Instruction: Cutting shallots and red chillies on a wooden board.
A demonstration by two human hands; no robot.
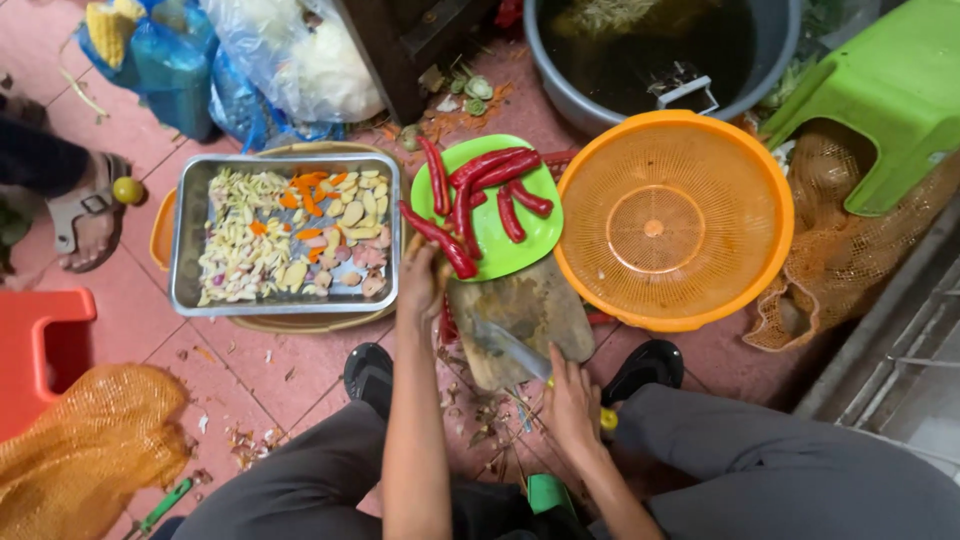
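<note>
The person squats over a tiled floor (250,360), and the risks run from the big things down to the blade. The orange colander (672,220) sits just beside the cutting board (530,315), touching or nearly touching its far edge; a wide swing of the right arm could knock it or send cut pieces past its rim. The steel tray (288,235) of sliced garlic, carrot and shallot lies to the left, near the left forearm, and a careless elbow could tip it, since it rests on a round basket rather than flat on the floor. The green plate (500,215) of red chillies overhangs the board's top edge, so a push could slide it off. The left hand (425,285) is closed on one chilli (440,240) at the plate's near rim, fingers curled around it. The right hand (572,395) grips the handle of a knife (510,348), its blade lying across the board and pointing toward the left wrist; with the hands this near, a slip could nick a finger. Chilli juice on bare skin may also sting.
</note>
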